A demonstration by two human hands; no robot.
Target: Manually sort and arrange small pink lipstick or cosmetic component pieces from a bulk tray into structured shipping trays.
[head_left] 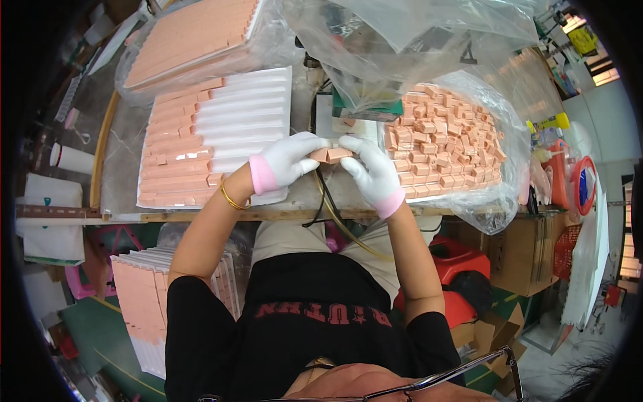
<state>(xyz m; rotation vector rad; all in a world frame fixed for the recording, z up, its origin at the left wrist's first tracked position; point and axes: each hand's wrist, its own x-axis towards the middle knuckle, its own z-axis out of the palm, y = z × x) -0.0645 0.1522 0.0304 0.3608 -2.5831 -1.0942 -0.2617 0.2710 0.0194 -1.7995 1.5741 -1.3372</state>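
Observation:
Both my hands wear white gloves with pink cuffs and meet above the front of the table. My left hand (289,161) pinches a small peach-coloured block (319,156) between thumb and fingers. Against it, my right hand (370,171) grips a second peach block (339,155). The two blocks sit side by side, touching or nearly so. Left of my hands lies a white ridged tray (251,110), its left part covered with rows of peach blocks. On the right, a heap of loose peach blocks (439,137) rests in clear plastic.
Behind my hands stands a green and grey device (365,109), partly under a clear plastic sheet (415,27). Stacked filled trays (191,40) lie at the back left. A cable (329,201) hangs over the table's wooden front edge (281,215). A red stool (462,261) stands below right.

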